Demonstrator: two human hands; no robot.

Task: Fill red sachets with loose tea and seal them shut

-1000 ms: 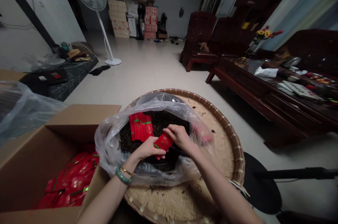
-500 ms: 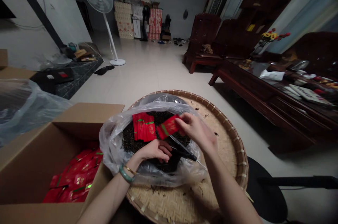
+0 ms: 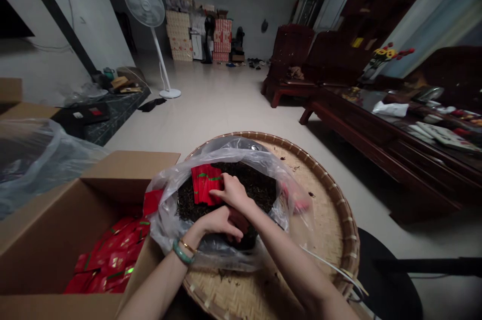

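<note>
A clear plastic bag (image 3: pixel 169 219) of dark loose tea (image 3: pixel 259 187) sits on a round woven bamboo tray (image 3: pixel 331 199). A stack of red packets (image 3: pixel 203 183) stands in the tea at the bag's left. My right hand (image 3: pixel 231 192) reaches across to the stack, with its fingers closed on the stack's right edge. My left hand (image 3: pixel 221 222) is curled at the near rim of the tea, under my right wrist. What it grips is hidden. A green bangle (image 3: pixel 181 253) is on that wrist. One red packet (image 3: pixel 152 202) shows at the box's edge beside the bag.
An open cardboard box (image 3: pixel 41 239) at the left holds several red packets (image 3: pixel 109 262). Another plastic bag (image 3: pixel 33 159) lies far left. A dark wooden table (image 3: pixel 395 144) with clutter runs along the right, a standing fan (image 3: pixel 148 6) and stacked cartons (image 3: pixel 181 33) are at the back.
My right hand let go of the red packet it had lifted and moved left and down onto the stack. A red packet now shows by the box edge. My left hand stayed put.
</note>
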